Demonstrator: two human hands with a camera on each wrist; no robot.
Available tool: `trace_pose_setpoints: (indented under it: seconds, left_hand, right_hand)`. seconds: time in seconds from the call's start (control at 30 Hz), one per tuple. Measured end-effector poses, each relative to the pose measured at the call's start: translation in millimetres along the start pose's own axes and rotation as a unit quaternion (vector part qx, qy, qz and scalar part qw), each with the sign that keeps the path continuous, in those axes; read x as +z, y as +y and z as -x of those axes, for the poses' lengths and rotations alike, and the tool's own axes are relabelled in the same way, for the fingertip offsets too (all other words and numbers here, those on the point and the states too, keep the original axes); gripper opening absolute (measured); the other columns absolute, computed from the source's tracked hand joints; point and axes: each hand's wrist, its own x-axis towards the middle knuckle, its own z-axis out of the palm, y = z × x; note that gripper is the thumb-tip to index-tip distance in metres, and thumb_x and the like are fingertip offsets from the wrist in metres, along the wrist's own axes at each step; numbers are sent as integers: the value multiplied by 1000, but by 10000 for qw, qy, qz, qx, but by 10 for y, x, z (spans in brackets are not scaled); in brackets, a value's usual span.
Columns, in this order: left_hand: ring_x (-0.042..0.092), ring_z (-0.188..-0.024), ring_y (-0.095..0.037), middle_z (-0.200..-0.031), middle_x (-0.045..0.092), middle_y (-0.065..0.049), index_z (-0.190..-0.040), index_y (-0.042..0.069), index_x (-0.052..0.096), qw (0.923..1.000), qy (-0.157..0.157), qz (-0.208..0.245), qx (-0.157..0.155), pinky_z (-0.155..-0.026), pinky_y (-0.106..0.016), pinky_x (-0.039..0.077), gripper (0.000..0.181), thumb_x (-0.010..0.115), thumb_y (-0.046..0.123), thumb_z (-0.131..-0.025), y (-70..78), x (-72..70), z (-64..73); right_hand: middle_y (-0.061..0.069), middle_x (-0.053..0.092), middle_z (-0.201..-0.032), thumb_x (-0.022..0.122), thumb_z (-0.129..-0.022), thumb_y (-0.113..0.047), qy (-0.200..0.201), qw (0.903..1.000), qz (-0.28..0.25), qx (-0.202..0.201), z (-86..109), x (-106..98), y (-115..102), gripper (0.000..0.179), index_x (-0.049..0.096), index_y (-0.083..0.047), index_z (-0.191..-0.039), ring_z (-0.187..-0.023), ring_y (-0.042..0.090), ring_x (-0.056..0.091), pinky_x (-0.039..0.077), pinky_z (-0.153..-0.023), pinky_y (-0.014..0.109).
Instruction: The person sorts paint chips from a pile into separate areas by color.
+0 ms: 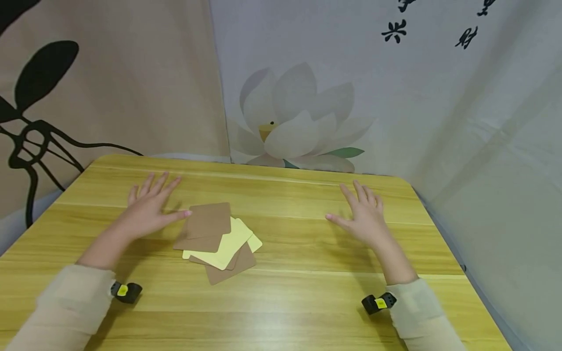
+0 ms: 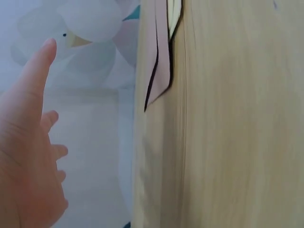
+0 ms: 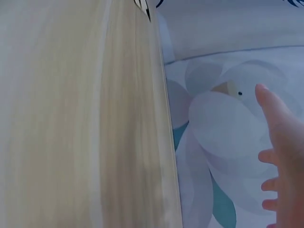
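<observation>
A loose, overlapping pile of brown cards (image 1: pixel 210 219) and pale yellow cards (image 1: pixel 228 246) lies left of the table's middle. My left hand (image 1: pixel 147 209) is spread beside the pile, its thumb tip overlapping the top brown card's left edge in the head view. In the left wrist view that hand (image 2: pixel 28 142) appears raised above the table, with the cards (image 2: pixel 161 61) beyond it. On the right, my right hand (image 1: pixel 362 217) is held over the table with fingers spread, holding nothing. The right wrist view shows its thumb and fingertips (image 3: pixel 269 184) extended.
The wooden table (image 1: pixel 298 302) has light yellow grain and rounded far corners. Behind it hangs a cloth backdrop (image 1: pixel 307 39) with a printed lotus and dark characters. Each sleeve cuff carries a small black camera, one at the left wrist (image 1: pixel 126 291) and one at the right (image 1: pixel 378 303).
</observation>
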Motion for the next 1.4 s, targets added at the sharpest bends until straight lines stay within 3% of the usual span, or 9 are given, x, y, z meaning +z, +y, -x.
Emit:
trace_pose_setpoints:
  seconds: [0.23, 0.53, 1.0, 1.17, 1.4]
  left_hand:
    - [-18, -139, -40, -157, -7, -14, -155, 21, 6, 9981, 232, 564, 58, -99, -64, -19, 92, 60, 53, -89, 65, 69, 52]
    - [-10, -139, -45, -158, -3, -17, -156, 21, 5, 9905, 296, 1343, 85, -99, -71, -7, 91, 64, 46, -89, 73, 198, 77]
    - [-3, -141, -44, -159, -1, -15, -155, 23, 5, 9641, -13, 2652, 107, -94, -77, 7, 91, 67, 34, -90, 43, 385, 64]
    - [1, -140, -45, -158, 1, -16, -156, 20, 7, 9604, -78, 2781, 134, -94, -77, 11, 93, 70, 33, -88, 4, 463, 58]
    - [2, -140, -47, -158, 3, -18, -155, 16, 11, 9612, -111, 2752, 154, -92, -78, 12, 95, 73, 34, -85, -47, 526, 52]
  right_hand:
    - [18, 12, -156, 56, -81, -70, 39, 9995, -242, -204, -43, 128, -195, 94, 29, -14, -151, -140, 42, 9, 4, -106, 61]
    - [16, 17, -155, 56, -81, -71, 138, 9969, -628, -446, -138, 295, -499, 92, 32, -17, -151, -140, 40, 12, 7, -106, 60]
    - [15, 21, -155, 68, -82, -55, -27, 9874, -1420, -700, -263, 615, -871, 85, 34, -17, -150, -138, 41, 18, 11, -107, 60]
    - [12, 21, -155, 71, -81, -51, -151, 9826, -1694, -741, -292, 706, -978, 84, 34, -19, -150, -139, 40, 18, 10, -107, 60]
    - [10, 20, -156, 72, -82, -47, -444, 9764, -1925, -870, -358, 808, -1125, 84, 33, -19, -150, -139, 41, 17, 9, -108, 59]
